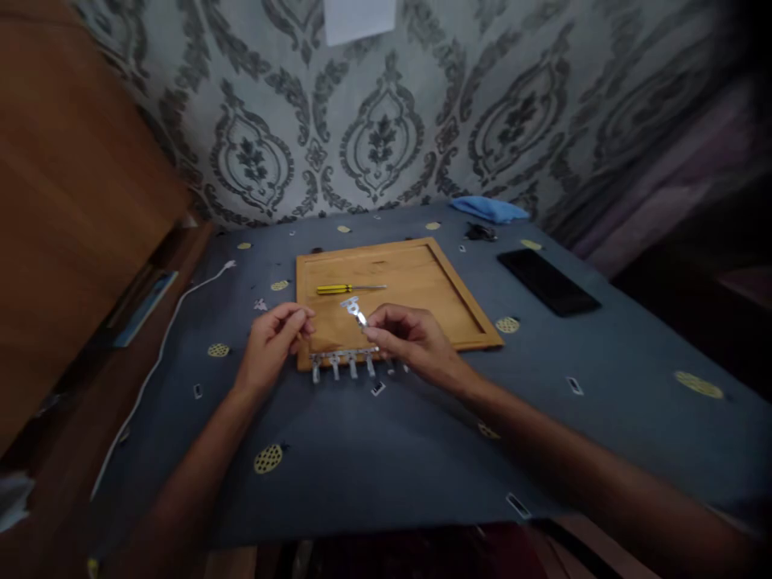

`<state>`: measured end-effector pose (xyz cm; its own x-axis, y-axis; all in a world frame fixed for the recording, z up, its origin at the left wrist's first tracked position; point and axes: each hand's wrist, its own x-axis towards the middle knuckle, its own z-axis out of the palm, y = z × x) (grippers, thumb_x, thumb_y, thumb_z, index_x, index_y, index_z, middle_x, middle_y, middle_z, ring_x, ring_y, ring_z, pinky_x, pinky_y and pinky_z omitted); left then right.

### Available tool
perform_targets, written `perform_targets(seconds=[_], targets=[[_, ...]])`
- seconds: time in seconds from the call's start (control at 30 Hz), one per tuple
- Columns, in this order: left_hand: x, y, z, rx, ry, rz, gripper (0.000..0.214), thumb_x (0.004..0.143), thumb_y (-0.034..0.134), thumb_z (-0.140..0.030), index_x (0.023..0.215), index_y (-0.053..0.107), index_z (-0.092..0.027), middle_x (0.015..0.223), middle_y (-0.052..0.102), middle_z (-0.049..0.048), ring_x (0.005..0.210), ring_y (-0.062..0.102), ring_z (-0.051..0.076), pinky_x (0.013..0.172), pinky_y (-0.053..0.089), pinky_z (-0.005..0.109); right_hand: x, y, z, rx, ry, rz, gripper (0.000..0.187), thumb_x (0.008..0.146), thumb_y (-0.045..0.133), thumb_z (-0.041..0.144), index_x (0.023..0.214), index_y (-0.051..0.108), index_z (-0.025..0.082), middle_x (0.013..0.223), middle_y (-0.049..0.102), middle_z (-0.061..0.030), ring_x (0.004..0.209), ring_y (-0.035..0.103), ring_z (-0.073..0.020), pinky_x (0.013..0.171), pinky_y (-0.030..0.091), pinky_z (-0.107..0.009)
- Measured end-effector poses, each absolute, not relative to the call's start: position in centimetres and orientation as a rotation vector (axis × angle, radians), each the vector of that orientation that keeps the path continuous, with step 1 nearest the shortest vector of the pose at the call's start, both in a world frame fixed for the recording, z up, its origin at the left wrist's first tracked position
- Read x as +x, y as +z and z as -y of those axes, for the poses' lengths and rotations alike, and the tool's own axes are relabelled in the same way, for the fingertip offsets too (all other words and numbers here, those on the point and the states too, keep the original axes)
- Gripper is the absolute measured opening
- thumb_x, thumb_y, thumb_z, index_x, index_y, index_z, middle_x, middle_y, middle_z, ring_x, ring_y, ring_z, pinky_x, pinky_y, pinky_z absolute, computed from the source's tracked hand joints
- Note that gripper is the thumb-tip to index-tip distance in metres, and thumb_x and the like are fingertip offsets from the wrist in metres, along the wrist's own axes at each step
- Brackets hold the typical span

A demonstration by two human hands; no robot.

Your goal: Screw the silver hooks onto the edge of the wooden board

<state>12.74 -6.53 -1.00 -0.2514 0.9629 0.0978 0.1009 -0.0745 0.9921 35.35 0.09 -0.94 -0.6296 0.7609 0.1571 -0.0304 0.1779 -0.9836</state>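
My right hand (pixel 415 336) pinches a shiny metal cabinet hinge (pixel 357 312) between thumb and fingers, its plate end tilted up and to the left over the wooden panel. My left hand (pixel 280 336) is closed in a pinch near the panel's left edge; whatever it may hold is too small to make out. Below and between the hands, several similar metal hinges (pixel 353 363) lie in a row along the near edge of the framed wooden panel (pixel 416 281). A screwdriver (pixel 350 289) with a yellow handle rests on the panel, its shaft pointing right.
A black tablet-like slab (pixel 548 281) lies right of the panel, on a blue-grey patterned cloth (pixel 386 474). Behind it are a dark cable bundle (pixel 481 232) and a blue cloth (pixel 490 210). A white cord (pixel 162 347) runs along the left, beside a wooden cabinet (pixel 78 185).
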Motion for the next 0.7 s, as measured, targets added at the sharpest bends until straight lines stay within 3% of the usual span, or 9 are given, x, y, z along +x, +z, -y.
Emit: perform_targets(seconds=[0.17,0.3,0.43,0.53,0.7], targets=[[13.6,-0.1,6.9,1.335,1.336,-1.471,0.025,0.083,0.077,-0.044,0.091,0.075,-0.020,0.079,0.070,0.0021,0.075,0.063,0.016,0.064,0.047,0.026,41.2,-3.0,1.6,-0.936,1.362,1.638,0.043,0.088,0.074,0.061,0.081,0.059,0.022,0.067,0.051,0.0041,0.056,0.044,-0.0107,0.054,0.041,-0.026],[15.4,0.2,7.0,1.653,1.149,-1.536,0.024,0.089,0.071,-0.043,0.100,0.074,-0.021,0.092,0.074,0.0031,0.083,0.067,0.019,0.072,0.052,0.030,44.1,-5.0,2.9,-1.118,1.331,1.624,0.045,0.087,0.072,0.066,0.080,0.059,0.023,0.067,0.051,0.0030,0.055,0.043,-0.0119,0.050,0.039,-0.026],[17.6,-0.1,6.6,2.112,0.911,-1.515,0.028,0.096,0.067,-0.042,0.114,0.069,-0.022,0.110,0.075,0.0061,0.103,0.069,0.024,0.089,0.054,0.038,44.9,-5.8,3.4,-1.152,1.379,1.641,0.039,0.089,0.070,0.060,0.082,0.061,0.022,0.070,0.053,0.0013,0.059,0.047,-0.0134,0.052,0.041,-0.027],[19.4,-0.5,6.1,2.305,0.754,-1.470,0.031,0.098,0.067,-0.042,0.122,0.064,-0.022,0.115,0.072,0.0069,0.110,0.066,0.026,0.091,0.053,0.041,44.7,-6.0,3.1,-1.139,1.394,1.665,0.037,0.090,0.069,0.058,0.083,0.061,0.022,0.072,0.054,0.0007,0.060,0.047,-0.0133,0.052,0.040,-0.027],[22.1,-0.8,5.3,2.358,0.549,-1.458,0.033,0.093,0.074,-0.038,0.119,0.062,-0.022,0.116,0.069,0.0069,0.110,0.064,0.027,0.093,0.053,0.042,44.5,-6.3,2.8,-1.127,1.436,1.703,0.035,0.092,0.066,0.055,0.083,0.061,0.022,0.068,0.054,0.0021,0.056,0.046,-0.0123,0.051,0.038,-0.026]])
